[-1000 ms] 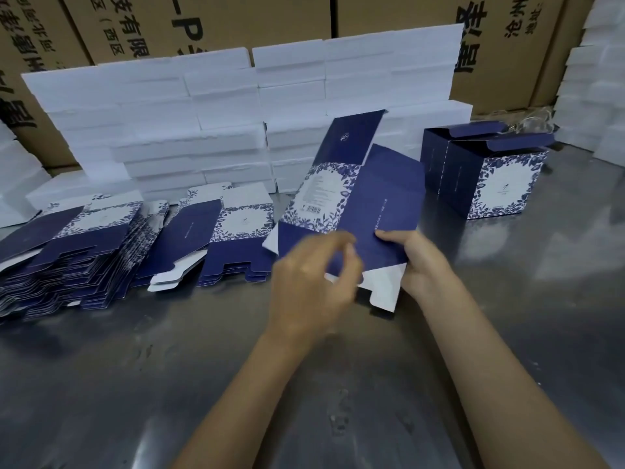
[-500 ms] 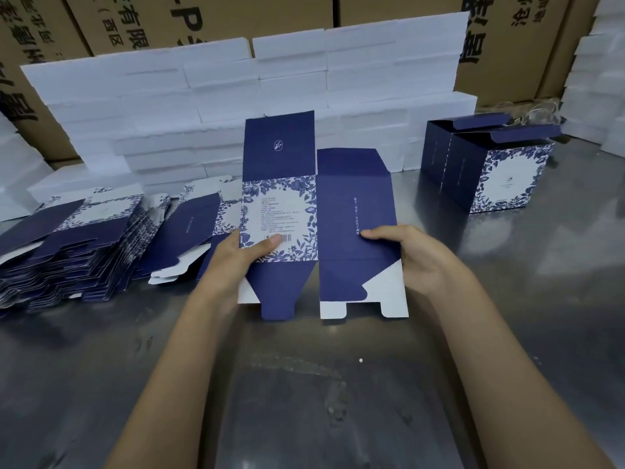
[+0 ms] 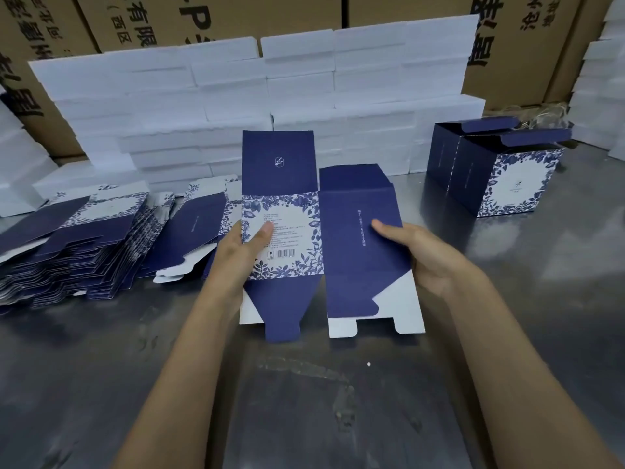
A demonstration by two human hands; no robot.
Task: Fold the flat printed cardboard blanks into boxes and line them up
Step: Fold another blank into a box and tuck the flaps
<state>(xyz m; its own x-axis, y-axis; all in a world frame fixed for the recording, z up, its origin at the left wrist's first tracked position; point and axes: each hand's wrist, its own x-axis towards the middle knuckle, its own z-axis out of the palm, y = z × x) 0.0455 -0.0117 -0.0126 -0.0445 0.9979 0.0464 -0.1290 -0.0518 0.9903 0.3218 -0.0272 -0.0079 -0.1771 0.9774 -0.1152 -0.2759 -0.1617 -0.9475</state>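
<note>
Above the desk (image 3: 101,384), both hands (image 3: 236,252) (image 3: 422,255) grip the blank (image 3: 358,252) by its edges; uneven squeezing could skew its creases.

The blank (image 3: 304,231), tilted a second ago, now upright and squared between both hands

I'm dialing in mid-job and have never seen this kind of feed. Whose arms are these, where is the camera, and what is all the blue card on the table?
There is no machine: a person wears one camera on the head, looking down at their own bare arms. The left hand and right hand each grip a side of one blank, held upright and still flat. On the metal table, a stack of flat blanks lies at left, and finished boxes stand at right. White foam blocks are piled behind.
</note>
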